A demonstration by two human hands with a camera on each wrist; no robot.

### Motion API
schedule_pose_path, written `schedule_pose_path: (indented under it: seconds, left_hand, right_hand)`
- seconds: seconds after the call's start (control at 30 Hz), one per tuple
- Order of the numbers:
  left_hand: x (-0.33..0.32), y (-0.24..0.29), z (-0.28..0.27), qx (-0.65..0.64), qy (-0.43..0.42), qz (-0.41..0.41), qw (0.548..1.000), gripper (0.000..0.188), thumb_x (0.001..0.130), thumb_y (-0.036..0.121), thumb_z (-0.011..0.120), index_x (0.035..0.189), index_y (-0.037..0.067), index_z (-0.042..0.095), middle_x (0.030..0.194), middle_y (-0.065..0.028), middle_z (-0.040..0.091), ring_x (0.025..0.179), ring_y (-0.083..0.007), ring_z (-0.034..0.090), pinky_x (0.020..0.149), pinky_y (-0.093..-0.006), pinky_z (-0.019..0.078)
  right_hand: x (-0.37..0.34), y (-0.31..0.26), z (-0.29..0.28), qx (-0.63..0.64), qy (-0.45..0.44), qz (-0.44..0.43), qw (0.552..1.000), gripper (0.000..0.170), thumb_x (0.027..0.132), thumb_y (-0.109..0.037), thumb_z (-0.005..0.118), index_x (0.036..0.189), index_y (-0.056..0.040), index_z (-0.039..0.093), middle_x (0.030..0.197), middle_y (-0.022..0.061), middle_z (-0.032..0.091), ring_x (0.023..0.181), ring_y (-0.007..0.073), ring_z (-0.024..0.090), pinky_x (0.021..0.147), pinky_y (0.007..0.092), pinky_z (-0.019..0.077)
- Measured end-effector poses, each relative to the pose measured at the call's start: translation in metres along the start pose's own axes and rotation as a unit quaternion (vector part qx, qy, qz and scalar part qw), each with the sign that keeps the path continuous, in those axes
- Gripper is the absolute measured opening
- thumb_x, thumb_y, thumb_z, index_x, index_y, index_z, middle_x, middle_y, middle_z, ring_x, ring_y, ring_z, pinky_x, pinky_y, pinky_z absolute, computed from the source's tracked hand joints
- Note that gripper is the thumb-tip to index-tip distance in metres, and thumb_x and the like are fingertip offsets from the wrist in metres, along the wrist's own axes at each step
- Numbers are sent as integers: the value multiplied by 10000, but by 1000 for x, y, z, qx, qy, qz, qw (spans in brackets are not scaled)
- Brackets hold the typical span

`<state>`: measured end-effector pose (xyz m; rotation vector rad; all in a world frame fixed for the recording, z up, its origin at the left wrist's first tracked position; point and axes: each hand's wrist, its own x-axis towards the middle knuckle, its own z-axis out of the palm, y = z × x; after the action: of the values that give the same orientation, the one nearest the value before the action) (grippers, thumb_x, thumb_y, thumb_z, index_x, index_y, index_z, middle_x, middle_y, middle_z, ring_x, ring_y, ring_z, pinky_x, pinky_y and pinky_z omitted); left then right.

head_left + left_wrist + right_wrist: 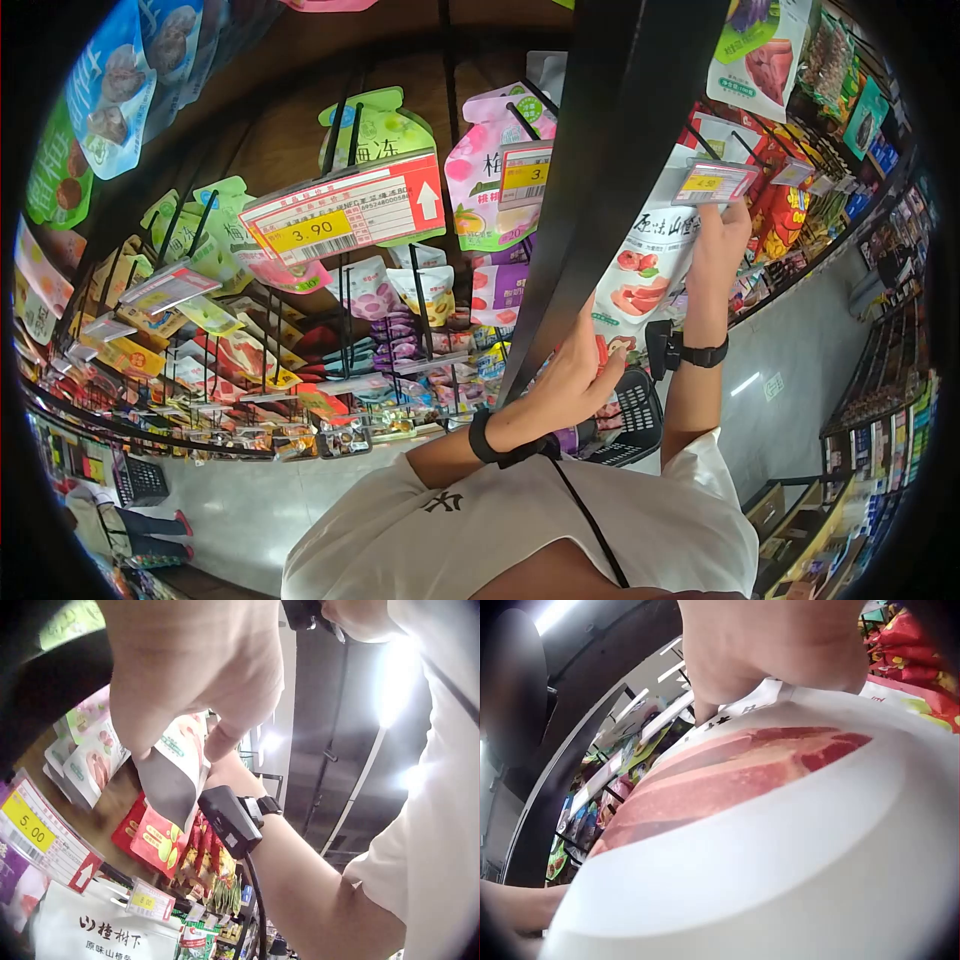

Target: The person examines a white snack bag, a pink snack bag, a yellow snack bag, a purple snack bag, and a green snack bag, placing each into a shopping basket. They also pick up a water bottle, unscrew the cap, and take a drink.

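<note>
A white pouch of hawthorn snack [645, 262] with black lettering and reddish fruit pictures hangs below a price tag [715, 183] in the head view. At its upper edge, my right hand [717, 245] grips it just under the tag. The right wrist view is mostly filled by this pouch [727, 795], its top under the fingers. Lower down, my left hand [565, 385] is beside the pouch's bottom end. In the left wrist view, thumb and fingers pinch a white, grey-bottomed hawthorn pouch [169, 776]. Part of the left hand is behind the black post.
A black post [620, 150] slants between me and the rack. Green plum pouches [385, 130], pink pouches [490, 165] and red packets [785, 225] hang from hooks around it. A black basket [640, 405] is below my hands. Another person [125, 525] stands at lower left.
</note>
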<state>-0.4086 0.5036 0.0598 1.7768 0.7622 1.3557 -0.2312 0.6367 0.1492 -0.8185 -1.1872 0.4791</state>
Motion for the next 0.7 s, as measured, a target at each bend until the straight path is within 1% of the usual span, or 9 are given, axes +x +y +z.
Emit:
schedule_pose_path:
  seconds: [0.13, 0.33, 0.43, 0.57, 0.63, 0.7]
  left_hand:
    - [1, -2, -2, 6, 6, 4, 1000, 903, 991, 53, 594, 1604, -137, -42, 1669, -338, 148, 1569, -417, 195, 1267, -476, 180]
    - [3, 7, -3, 14, 17, 10, 1000, 923, 974, 43, 619, 1615, -117, -26, 1653, -326, 190, 1551, -399, 240, 1262, -468, 189]
    - [6, 10, 0, 20, 26, 25, 999, 935, 969, 36, 624, 1623, -97, -31, 1650, -324, 194, 1548, -390, 253, 1259, -464, 202]
    - [5, 0, 3, 43, 38, 44, 997, 947, 967, 31, 624, 1627, -81, -46, 1648, -320, 198, 1541, -380, 278, 1253, -457, 227]
    - [6, 2, 3, 42, 38, 40, 998, 950, 967, 32, 625, 1627, -79, -50, 1645, -317, 204, 1539, -378, 287, 1252, -455, 232]
    - [6, 3, 2, 37, 39, 36, 998, 953, 966, 32, 625, 1627, -77, -53, 1646, -316, 200, 1537, -376, 294, 1252, -452, 237]
  right_hand:
    - [2, 2, 4, 0, 7, 23, 1000, 272, 937, -60, 701, 1189, 34, 659, 1123, 73, 747, 1003, 121, 667, 902, 278, 492]
    - [4, 8, 3, 62, 9, 19, 998, 264, 936, -56, 684, 1186, 27, 669, 1120, 75, 748, 992, 128, 668, 916, 286, 490]
    - [6, 7, 3, 71, -11, 25, 997, 241, 945, -51, 667, 1174, 25, 678, 1117, 72, 748, 991, 131, 669, 915, 290, 489]
    - [9, 19, -1, 120, -34, 31, 992, 227, 949, -39, 657, 1164, 27, 686, 1113, 67, 749, 989, 125, 668, 905, 288, 488]
    - [9, 20, 2, 141, -44, 29, 989, 214, 957, -45, 655, 1154, 30, 692, 1109, 66, 750, 986, 122, 668, 898, 289, 492]
    - [11, 28, 2, 108, -50, 56, 991, 194, 971, -51, 644, 1138, 29, 701, 1118, 69, 749, 991, 123, 669, 894, 288, 496]
